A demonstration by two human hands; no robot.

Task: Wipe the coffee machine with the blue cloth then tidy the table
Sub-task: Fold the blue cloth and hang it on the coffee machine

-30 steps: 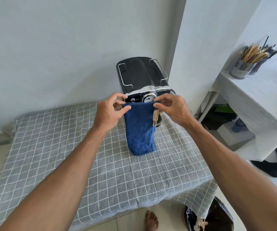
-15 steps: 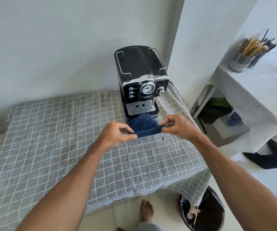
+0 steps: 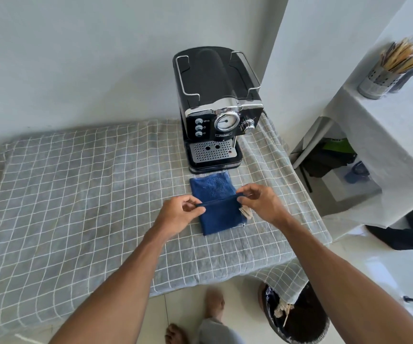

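Blue terry is seen folded on the grey checked tablecloth, just near of the coffee machine. The blue cloth lies flat at its far part, its far edge almost touching the machine's base; a fold is raised across the middle. That raised edge is pinched at its left end by the left hand, thumb and forefinger closed on it, the remaining fingers curled. The right end of the same edge is pinched by the right hand in like manner. A pale tag is noted at the cloth's right side, under the right hand. The machine stands upright at the far right of the table, its perforated drip tray facing the person. A bin with a dark liner is observed on the floor at the near right corner. A metal holder of sticks stands on a white-covered table to the far right.
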